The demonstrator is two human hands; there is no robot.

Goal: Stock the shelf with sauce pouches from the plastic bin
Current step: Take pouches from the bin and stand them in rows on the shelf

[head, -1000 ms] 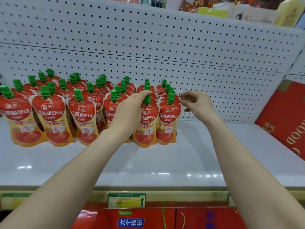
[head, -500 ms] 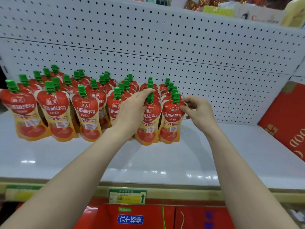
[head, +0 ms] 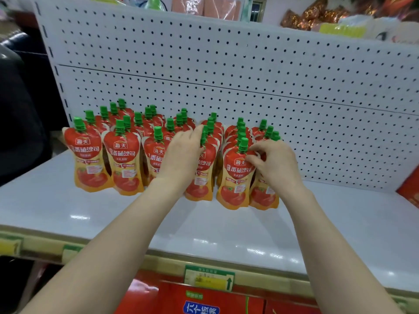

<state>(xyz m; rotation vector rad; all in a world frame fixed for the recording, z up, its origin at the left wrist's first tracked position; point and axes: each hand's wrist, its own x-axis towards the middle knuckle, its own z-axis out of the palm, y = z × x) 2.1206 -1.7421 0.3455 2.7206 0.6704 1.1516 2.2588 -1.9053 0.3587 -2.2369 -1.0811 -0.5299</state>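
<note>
- Red printed cartons (head: 204, 302): below the shelf front, nearest the viewer.
- Yellow-and-green paper price label (head: 209, 278): fixed on the shelf's front rail, above the cartons.
- White glossy metal shelf (head: 204, 230): both bare forearms reach across it.
- Left hand (head: 183, 155): fingers together, curled round the neck of the centre front pouch (head: 200, 180), tips beside its green cap; thumb hidden.
- Right hand (head: 272, 164): thumb and forefinger pinch the upper right edge of the foremost pouch (head: 234, 177); remaining fingers bent.
- Red-and-yellow spouted sauce pouches with green screw caps (head: 123, 164): upright, in rows from mid-shelf back to the rear panel, left and centre of the shelf.
- Red cardboard box (head: 408, 191): right end of the shelf, cut by the frame edge.
- White perforated metal back panel (head: 249, 75): behind the rows.
- Assorted packaged goods (head: 317, 17): above the panel, blurred.
</note>
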